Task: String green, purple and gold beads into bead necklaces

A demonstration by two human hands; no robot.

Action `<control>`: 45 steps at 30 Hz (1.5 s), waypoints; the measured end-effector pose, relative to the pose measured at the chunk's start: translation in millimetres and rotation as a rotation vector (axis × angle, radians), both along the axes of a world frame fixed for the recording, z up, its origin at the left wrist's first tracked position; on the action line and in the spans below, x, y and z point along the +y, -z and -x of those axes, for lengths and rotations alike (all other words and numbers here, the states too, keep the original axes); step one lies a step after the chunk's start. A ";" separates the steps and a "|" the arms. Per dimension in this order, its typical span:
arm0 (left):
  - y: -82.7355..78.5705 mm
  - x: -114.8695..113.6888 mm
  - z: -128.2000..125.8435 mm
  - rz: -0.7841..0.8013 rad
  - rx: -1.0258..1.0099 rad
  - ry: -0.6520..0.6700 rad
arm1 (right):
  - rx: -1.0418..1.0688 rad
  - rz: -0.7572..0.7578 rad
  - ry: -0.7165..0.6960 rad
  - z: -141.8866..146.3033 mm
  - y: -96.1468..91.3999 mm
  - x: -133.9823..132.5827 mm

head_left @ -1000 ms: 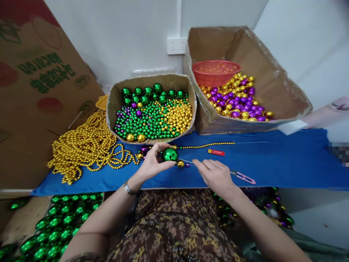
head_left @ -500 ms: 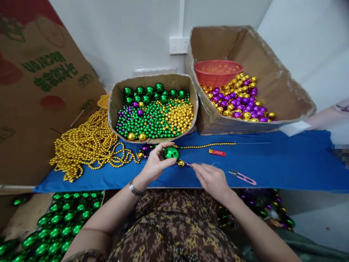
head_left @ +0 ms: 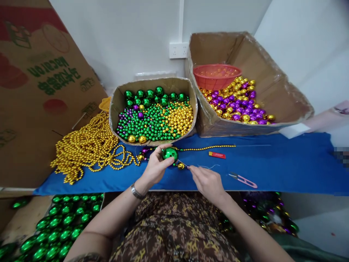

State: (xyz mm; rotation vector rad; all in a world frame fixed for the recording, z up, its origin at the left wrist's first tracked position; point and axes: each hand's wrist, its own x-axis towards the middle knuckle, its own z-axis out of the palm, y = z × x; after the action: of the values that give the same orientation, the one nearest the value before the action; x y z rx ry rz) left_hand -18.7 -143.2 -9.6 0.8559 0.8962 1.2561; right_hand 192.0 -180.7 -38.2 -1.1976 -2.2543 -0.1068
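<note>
A large shiny green ball bead (head_left: 169, 154) is held between the thumb and fingers of my left hand (head_left: 156, 163). My right hand (head_left: 207, 181), just to its right, pinches a thin white thread (head_left: 182, 162) that runs back toward the ball. A gold bead (head_left: 181, 166) and small green ones hang just below that thread. The loose thread end trails out past my right fingers. Behind my left hand, purple and gold beads (head_left: 144, 150) lie partly hidden. A strand of small gold beads (head_left: 208, 147) stretches to the right on the blue cloth (head_left: 286, 163).
Thread snips (head_left: 243, 179) and a red-and-yellow lighter (head_left: 217, 155) lie to the right. A box of mixed beads (head_left: 152, 142) and a taller box (head_left: 231, 128) with a red basket (head_left: 217, 77) stand behind. Heaped gold bead strands (head_left: 87, 145) fill the left side.
My right hand has shifted slightly left and down, still pinching. The green ball has moved a little left in my left hand. The whole view has tipped slightly.
</note>
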 end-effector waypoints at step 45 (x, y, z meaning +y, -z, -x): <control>-21.7 64.1 10.0 0.051 -0.044 0.061 | 0.095 0.033 0.120 -8.2 1.5 9.8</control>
State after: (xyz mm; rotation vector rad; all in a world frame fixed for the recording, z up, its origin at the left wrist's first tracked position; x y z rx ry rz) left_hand -28.7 -79.1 12.2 0.8064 0.8572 1.1900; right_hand 200.1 -171.0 -39.7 -1.3272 -2.1099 -0.0575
